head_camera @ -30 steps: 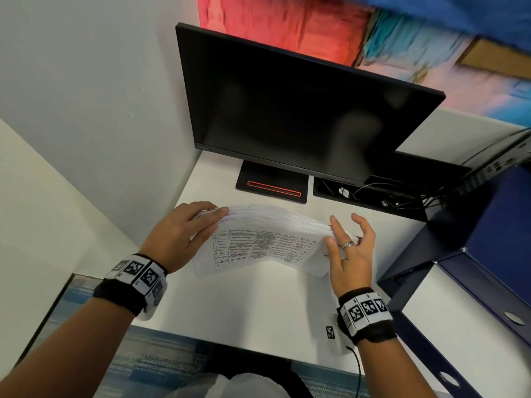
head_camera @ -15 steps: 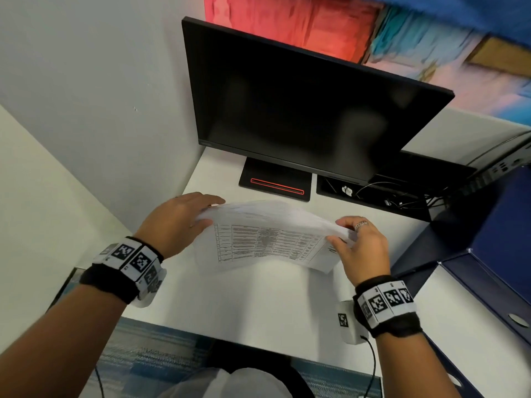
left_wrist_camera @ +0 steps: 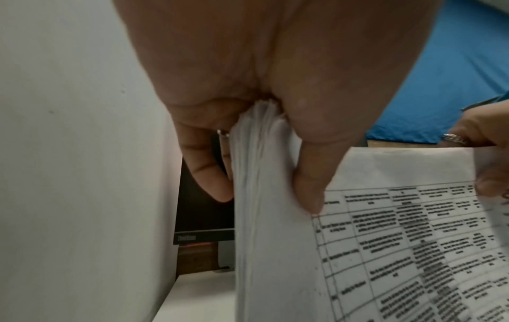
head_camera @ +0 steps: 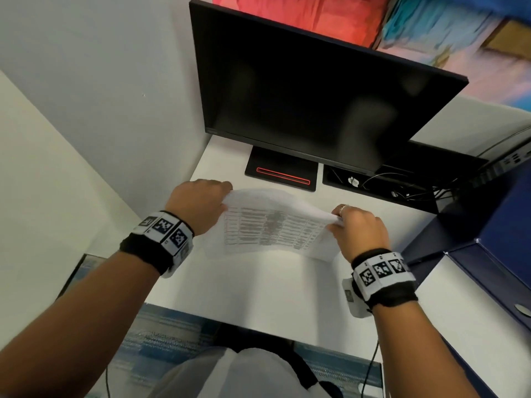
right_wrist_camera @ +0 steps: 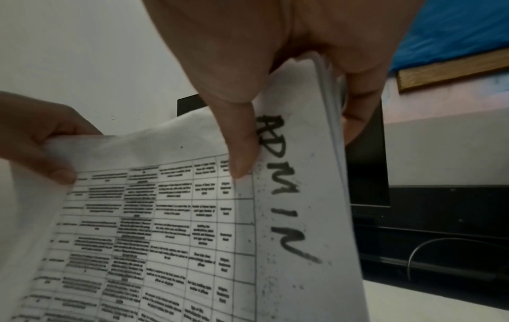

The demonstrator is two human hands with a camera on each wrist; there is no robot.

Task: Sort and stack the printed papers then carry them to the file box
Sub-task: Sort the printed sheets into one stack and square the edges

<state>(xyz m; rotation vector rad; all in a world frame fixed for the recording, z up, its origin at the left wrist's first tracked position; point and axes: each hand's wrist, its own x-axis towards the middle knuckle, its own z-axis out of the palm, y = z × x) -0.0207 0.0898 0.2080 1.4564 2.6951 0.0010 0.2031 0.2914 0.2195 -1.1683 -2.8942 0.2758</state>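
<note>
Both hands hold the stack of printed papers (head_camera: 275, 225) upright on its lower edge over the white desk (head_camera: 258, 288), in front of the dark monitor (head_camera: 310, 90). The left hand (head_camera: 198, 205) pinches one end, the right hand (head_camera: 359, 231) the other, thumbs on the table-printed front sheet. "ADMIN", handwritten, seems to run along its right margin.

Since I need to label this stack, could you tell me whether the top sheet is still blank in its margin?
No, the right wrist view shows the printed papers bearing "ADMIN" handwritten in the margin beside the table.
</note>
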